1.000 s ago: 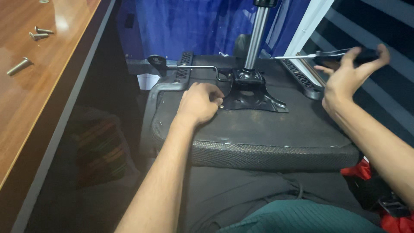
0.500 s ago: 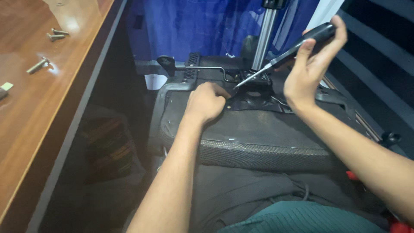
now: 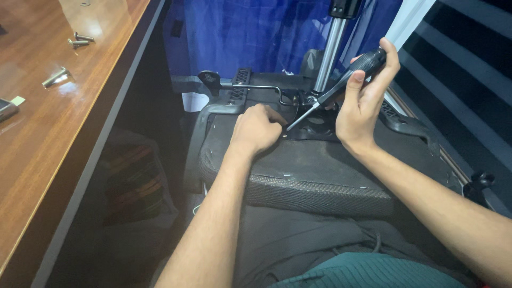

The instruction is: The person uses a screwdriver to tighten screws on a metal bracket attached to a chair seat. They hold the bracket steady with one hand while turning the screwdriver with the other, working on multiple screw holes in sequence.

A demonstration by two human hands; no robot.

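An upturned office chair seat lies across my lap, its black underside facing up. A black metal mounting plate with a chrome gas column rises from it. My right hand grips a black-handled screwdriver, its shaft slanting down-left so the tip meets a screw near the plate's front left corner. My left hand rests curled on the seat right beside that tip, fingers pinched at the screw. The screw itself is mostly hidden by my fingers.
A wooden desk runs along the left, with loose bolts and more screws on it. A lever with a black knob sticks out left of the plate. Black armrests flank the seat. Blue fabric hangs behind.
My right hand brought the screwdriver from the far right over to the plate and tilted its tip down to the screw. My left hand stayed at the screw.
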